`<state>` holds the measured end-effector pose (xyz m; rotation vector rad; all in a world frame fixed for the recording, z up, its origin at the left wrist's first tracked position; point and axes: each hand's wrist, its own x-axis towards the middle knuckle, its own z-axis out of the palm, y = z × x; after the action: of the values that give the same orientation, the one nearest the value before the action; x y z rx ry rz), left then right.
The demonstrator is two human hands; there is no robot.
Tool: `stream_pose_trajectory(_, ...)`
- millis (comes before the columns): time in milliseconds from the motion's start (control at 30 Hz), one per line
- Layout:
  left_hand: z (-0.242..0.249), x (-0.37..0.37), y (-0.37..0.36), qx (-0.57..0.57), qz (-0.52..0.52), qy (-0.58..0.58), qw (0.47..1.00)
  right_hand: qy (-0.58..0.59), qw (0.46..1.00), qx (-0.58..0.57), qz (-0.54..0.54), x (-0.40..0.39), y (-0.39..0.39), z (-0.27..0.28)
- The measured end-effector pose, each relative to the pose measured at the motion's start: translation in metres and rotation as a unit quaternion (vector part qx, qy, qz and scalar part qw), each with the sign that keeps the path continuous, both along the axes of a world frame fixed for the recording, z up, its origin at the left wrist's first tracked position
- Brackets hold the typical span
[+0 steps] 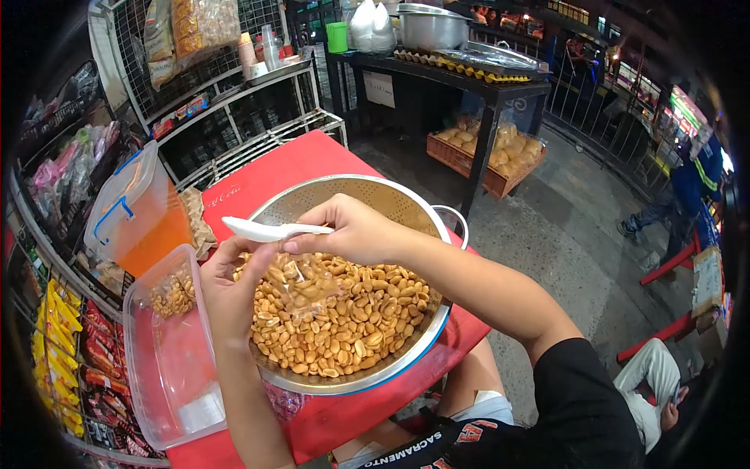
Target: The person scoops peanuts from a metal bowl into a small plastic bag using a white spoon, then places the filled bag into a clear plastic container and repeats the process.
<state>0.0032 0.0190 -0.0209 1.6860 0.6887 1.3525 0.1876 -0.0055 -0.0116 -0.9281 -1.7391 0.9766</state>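
My right hand [351, 227] grips a white plastic spoon [262, 229] above a large perforated metal colander [351, 187]. Beneath lies a heap of peanuts [367, 328]. My left hand [234, 289] is closed on the top of a small clear plastic bag [301, 285], which has peanuts inside. The bag hangs over the heap, and the spoon is right by its mouth. Part of the bag's opening is hidden behind my fingers.
The colander stands on a red table [301, 160]. To the left are a clear plastic bin [134, 391] with bagged peanuts [173, 297] and a jug of orange liquid [160, 223]. Snack packets [58, 344] hang nearby. Behind, a dark stand [500, 90] carries a pot [433, 30].
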Motion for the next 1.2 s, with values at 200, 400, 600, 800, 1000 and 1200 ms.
stream_pose_trajectory(200, -0.005, -0.003, 0.005, 0.003, -0.002, 0.048, 0.999, -0.025, 1.000, -0.001, 0.001, 0.002, -0.002, 0.004)
stream_pose_trajectory(400, -0.005, -0.002, 0.005, 0.022, 0.007, 0.049, 0.999, 0.014, 1.000, -0.016, -0.009, 0.001, 0.004, -0.002)
stream_pose_trajectory(600, 0.005, 0.005, -0.007, 0.130, 0.099, 0.096, 0.982, 0.054, 0.998, 0.022, -0.012, -0.001, 0.001, 0.001)
stream_pose_trajectory(800, 0.045, -0.019, -0.014, 0.263, 0.141, 0.283, 0.911, 0.018, 0.999, 0.040, -0.011, -0.004, -0.002, 0.003)
stream_pose_trajectory(1000, 0.084, -0.097, 0.011, 0.180, 0.165, 0.486, 0.839, 0.086, 0.995, 0.025, -0.037, -0.005, -0.006, 0.006)
stream_pose_trajectory(1200, 0.041, -0.218, 0.073, -0.029, 0.233, 0.552, 0.800, -0.030, 0.997, 0.048, -0.055, -0.007, -0.009, 0.007)
